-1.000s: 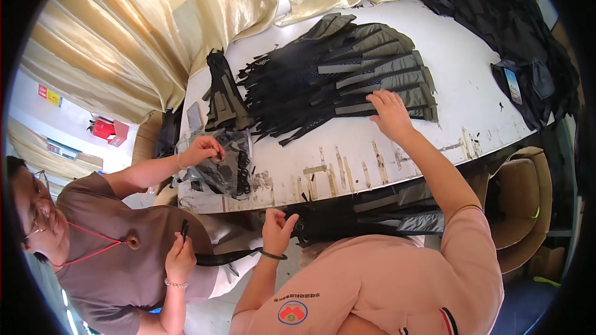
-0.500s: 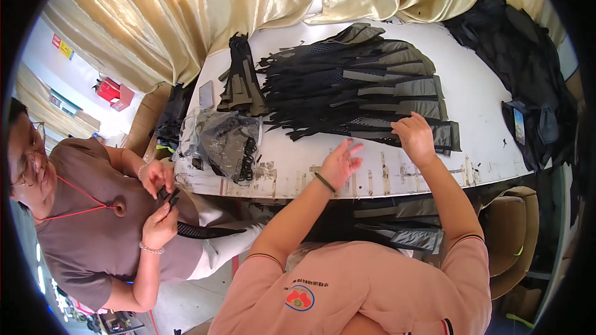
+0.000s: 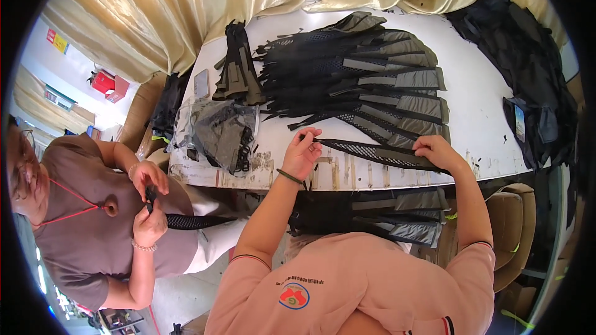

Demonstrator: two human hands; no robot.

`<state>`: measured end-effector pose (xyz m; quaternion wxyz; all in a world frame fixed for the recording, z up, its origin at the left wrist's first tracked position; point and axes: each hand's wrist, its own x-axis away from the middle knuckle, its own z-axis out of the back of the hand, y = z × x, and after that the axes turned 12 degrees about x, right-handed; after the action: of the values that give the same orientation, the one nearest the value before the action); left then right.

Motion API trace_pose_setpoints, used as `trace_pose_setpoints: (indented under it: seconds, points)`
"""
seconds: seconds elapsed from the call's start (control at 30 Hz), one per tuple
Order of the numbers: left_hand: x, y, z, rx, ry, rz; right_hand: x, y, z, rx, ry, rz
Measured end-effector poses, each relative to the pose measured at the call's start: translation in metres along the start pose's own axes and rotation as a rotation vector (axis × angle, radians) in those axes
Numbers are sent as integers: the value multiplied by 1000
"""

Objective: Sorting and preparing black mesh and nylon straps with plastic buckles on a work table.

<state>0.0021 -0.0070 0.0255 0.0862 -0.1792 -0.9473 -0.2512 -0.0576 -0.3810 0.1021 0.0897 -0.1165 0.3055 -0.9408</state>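
A black mesh strap (image 3: 379, 154) stretches between my two hands over the near edge of the white table. My left hand (image 3: 302, 155), with a dark green band at the wrist, pinches its narrow left end. At the strap's wider end, my right hand (image 3: 437, 152) has its fingers closed on it. Just beyond lies a fanned stack of black and grey mesh straps (image 3: 347, 77), narrow ends to the left and wide grey ends to the right.
A clear plastic bag (image 3: 220, 133) of grey and black pieces lies left, near a phone (image 3: 202, 84) and another strap bundle (image 3: 237, 71). Black garments (image 3: 515, 62) are heaped right. More straps (image 3: 366, 214) sit below the table edge. A co-worker (image 3: 112, 211) at left handles a black mesh strap.
Both hands were empty over the stack's near edge. Now they hold a mesh strap taken from its near side; my left hand has moved left, my right hand slightly right and nearer.
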Motion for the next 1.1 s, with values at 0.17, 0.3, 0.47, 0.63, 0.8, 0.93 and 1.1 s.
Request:
trace_pose_setpoints:
  seconds: [0.17,0.3,0.47,0.63,0.8,0.93,1.1]
  points:
    - [19,6,-3,-450,100,-108,3,-6,-19,765,42,-43]
    - [28,3,2,-444,167,-165,-33,-86,-75,221,426,271]
    - [49,-1,-15,-291,41,-147,-87,-129,-155,-377,50,261]
    - [60,21,10,-629,11,-178,-85,-137,-162,-522,-104,162]
    - [56,28,23,-922,120,-256,-88,-139,-168,-566,-189,88]
    - [54,25,18,-712,45,-332,-92,-154,-181,-483,43,264]
    - [34,80,34,-1046,193,-365,-91,-149,-176,-349,86,263]
